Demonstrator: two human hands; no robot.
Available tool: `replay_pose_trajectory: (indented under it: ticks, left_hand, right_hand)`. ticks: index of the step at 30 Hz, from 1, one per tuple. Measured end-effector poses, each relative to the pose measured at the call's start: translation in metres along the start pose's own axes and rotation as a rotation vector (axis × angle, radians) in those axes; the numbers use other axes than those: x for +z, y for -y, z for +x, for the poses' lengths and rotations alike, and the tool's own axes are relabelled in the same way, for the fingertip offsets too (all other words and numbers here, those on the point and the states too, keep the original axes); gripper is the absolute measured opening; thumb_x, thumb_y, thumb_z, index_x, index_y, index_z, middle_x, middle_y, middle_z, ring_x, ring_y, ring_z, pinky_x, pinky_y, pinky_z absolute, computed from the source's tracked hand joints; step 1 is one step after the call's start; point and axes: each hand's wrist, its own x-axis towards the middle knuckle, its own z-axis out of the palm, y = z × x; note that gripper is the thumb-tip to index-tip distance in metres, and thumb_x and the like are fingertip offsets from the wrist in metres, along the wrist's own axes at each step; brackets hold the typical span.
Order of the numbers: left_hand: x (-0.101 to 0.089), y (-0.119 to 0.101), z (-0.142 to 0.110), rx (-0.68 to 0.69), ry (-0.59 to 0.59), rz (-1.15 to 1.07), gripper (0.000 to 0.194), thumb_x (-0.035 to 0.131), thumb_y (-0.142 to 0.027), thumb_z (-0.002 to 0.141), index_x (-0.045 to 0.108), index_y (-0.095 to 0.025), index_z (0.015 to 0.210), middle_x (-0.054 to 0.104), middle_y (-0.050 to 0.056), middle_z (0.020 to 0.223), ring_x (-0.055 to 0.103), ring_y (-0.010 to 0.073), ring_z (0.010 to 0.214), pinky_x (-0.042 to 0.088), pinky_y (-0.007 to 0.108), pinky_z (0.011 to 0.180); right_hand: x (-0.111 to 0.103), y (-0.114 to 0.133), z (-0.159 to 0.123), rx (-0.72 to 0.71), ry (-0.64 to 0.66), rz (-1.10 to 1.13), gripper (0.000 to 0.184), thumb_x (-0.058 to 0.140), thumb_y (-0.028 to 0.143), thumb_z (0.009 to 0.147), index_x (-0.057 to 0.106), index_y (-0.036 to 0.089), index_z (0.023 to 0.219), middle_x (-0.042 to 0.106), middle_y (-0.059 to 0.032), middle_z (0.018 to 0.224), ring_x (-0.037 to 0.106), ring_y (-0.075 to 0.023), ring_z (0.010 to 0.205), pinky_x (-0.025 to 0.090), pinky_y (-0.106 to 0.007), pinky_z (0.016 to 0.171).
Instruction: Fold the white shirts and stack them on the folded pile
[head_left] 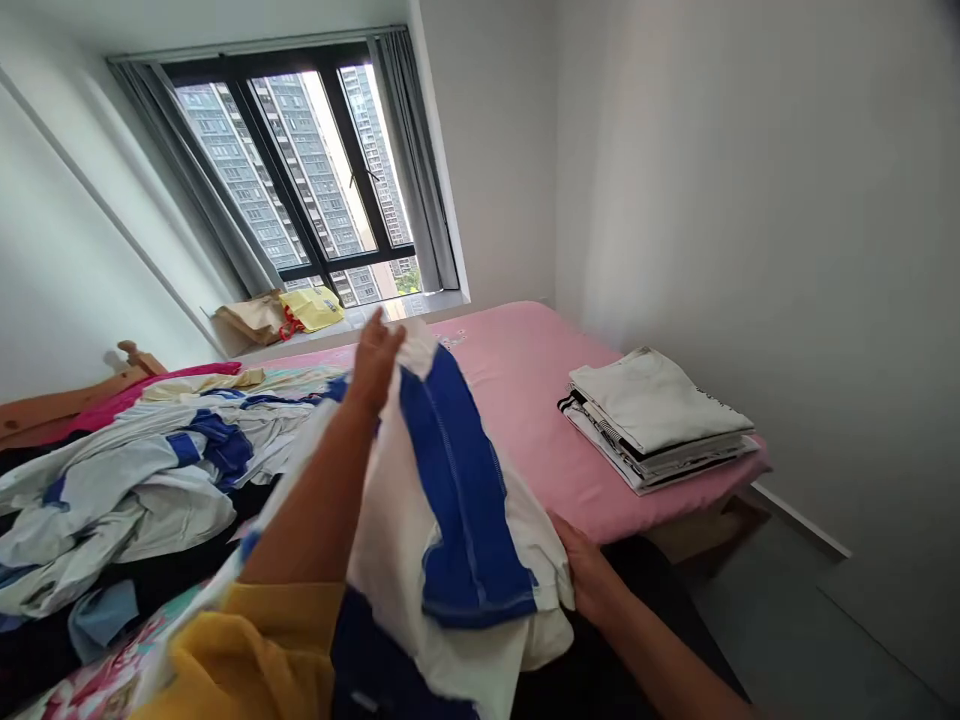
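Observation:
A white-and-blue garment [469,480] hangs stretched between my two hands in front of me, with seam stitching showing along its blue panel. My left hand [377,362] is closed on its far upper end, with the arm in a mustard sleeve crossing over the cloth. At the near right, my right hand [589,575] grips the white lower edge, fingers partly hidden behind the fabric. More white and dark blue cloth drops below toward my lap. Left of me lies a loose heap of clothes [180,480], mostly white with blue parts.
A folded stack of clothes [660,405], white on top, sits near the right corner of the pink bed sheet [517,370]. Paper and yellow bags [311,308] rest on the sill below the window [292,170]. A wooden bed rail [82,390] stands at left, a wall at right.

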Motion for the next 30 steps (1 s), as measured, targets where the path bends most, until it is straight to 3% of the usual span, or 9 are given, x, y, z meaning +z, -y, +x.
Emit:
replay_pose_trajectory:
  ticks: [3,6,10,13,15,17,21,26,30]
  left_hand:
    - [0.040,0.012,-0.054,0.007,0.296,0.034,0.043,0.058,-0.034,0.084,0.055,-0.017,0.123,0.059,0.008,0.125,0.050,0.0217,0.121,0.039,0.041,0.104]
    - [0.052,0.050,-0.147,-0.045,0.555,0.207,0.048,0.061,-0.040,0.079,0.057,-0.021,0.123,0.050,0.008,0.137,0.040,0.0245,0.131,0.031,0.042,0.111]
    - [0.033,0.111,-0.264,-0.420,0.529,0.348,0.064,0.065,-0.036,0.071,0.050,-0.015,0.130,0.050,0.016,0.135,0.044,0.0292,0.128,0.032,0.046,0.109]
    - [0.017,0.136,-0.307,-0.477,0.422,0.350,0.073,0.063,-0.032,0.070,0.040,-0.015,0.137,0.043,0.015,0.142,0.038,0.0268,0.133,0.027,0.045,0.113]
    - [0.012,0.141,-0.312,-0.491,0.363,0.337,0.073,0.059,-0.031,0.073,0.034,-0.017,0.141,0.045,0.013,0.141,0.041,0.0235,0.131,0.029,0.042,0.112]
    - [0.014,0.140,-0.302,-0.514,0.303,0.330,0.066,0.057,-0.033,0.074,0.041,-0.018,0.136,0.053,0.013,0.132,0.053,0.0236,0.119,0.038,0.042,0.105]
    - [0.028,0.134,-0.270,-0.508,0.187,0.274,0.034,0.053,-0.043,0.077,0.066,-0.018,0.098,0.067,0.008,0.097,0.062,0.0227,0.089,0.047,0.040,0.087]
    - [0.060,0.117,-0.243,-0.458,0.118,0.207,0.041,0.037,-0.051,0.087,0.060,-0.017,0.086,0.063,0.004,0.076,0.059,0.0176,0.073,0.048,0.030,0.070]
    - [0.083,0.089,-0.218,-0.352,0.241,0.190,0.035,0.045,-0.049,0.084,0.063,-0.019,0.085,0.065,0.001,0.077,0.059,0.0152,0.073,0.045,0.026,0.070]
  right_hand:
    - [-0.039,-0.008,0.014,0.048,-0.103,0.028,0.051,0.048,0.063,0.082,0.061,0.017,0.102,0.069,-0.0090,0.096,0.065,-0.0226,0.085,0.050,-0.033,0.071]
    - [-0.072,-0.024,0.008,0.107,-0.128,-0.074,0.050,0.054,0.059,0.081,0.056,0.020,0.112,0.068,-0.0072,0.102,0.064,-0.0203,0.086,0.049,-0.032,0.070]
    - [-0.093,-0.047,0.002,0.034,-0.187,-0.347,0.053,0.068,0.041,0.071,0.050,0.022,0.117,0.065,-0.0057,0.108,0.062,-0.0214,0.092,0.049,-0.033,0.073]
    - [-0.096,-0.064,0.009,-0.225,-0.319,-0.564,0.053,0.068,0.029,0.064,0.050,0.020,0.114,0.063,-0.0077,0.110,0.059,-0.0243,0.100,0.047,-0.039,0.087]
    - [-0.095,-0.074,0.013,-0.390,-0.406,-0.670,0.051,0.065,0.027,0.066,0.050,0.018,0.114,0.059,-0.0095,0.115,0.055,-0.0252,0.106,0.042,-0.040,0.096]
    - [-0.094,-0.081,0.012,-0.459,-0.473,-0.740,0.048,0.062,0.029,0.071,0.049,0.017,0.116,0.057,-0.0110,0.116,0.054,-0.0258,0.106,0.042,-0.041,0.096]
    - [-0.088,-0.082,-0.008,-0.528,-0.511,-0.880,0.039,0.058,0.036,0.078,0.054,0.017,0.112,0.057,-0.0112,0.111,0.055,-0.0259,0.102,0.045,-0.041,0.090]
    - [-0.058,-0.066,-0.041,-0.461,-0.175,-0.917,0.025,0.045,0.037,0.090,0.060,0.020,0.103,0.062,-0.0078,0.098,0.059,-0.0205,0.090,0.048,-0.032,0.081]
    - [-0.027,-0.054,-0.043,-0.440,0.098,-0.936,0.033,0.045,0.031,0.092,0.053,0.022,0.122,0.063,-0.0043,0.089,0.059,-0.0173,0.082,0.048,-0.030,0.080]
